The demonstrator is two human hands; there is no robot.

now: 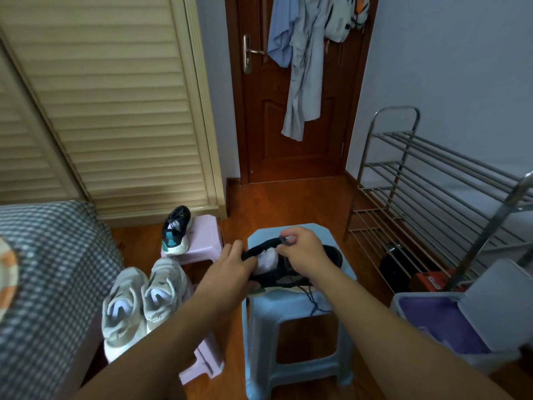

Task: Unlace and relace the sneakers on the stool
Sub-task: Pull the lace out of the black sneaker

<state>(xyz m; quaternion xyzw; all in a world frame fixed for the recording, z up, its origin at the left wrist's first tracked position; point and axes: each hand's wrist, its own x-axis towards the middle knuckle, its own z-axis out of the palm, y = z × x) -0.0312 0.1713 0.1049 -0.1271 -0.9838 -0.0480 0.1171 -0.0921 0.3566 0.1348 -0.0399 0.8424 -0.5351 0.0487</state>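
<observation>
A black sneaker (331, 255) with a white lining lies on its side on the light blue stool (294, 310), toe to the right. My left hand (230, 265) grips its heel end. Over the shoe's middle, my right hand (302, 251) pinches the pull tab at the tongue between thumb and forefinger. A dark lace (313, 298) trails off the shoe and hangs over the stool's front edge. The matching black sneaker (176, 230) stands on a pink stool (204, 241) further back on the left.
A pair of white sneakers (141, 301) sits on a nearer pink stool (202, 362) beside a checked bed cover (49, 284). A metal shoe rack (427, 197) and a lidded bin (461, 321) stand on the right. Behind are a brown door (288, 140) and a louvred wardrobe (115, 111).
</observation>
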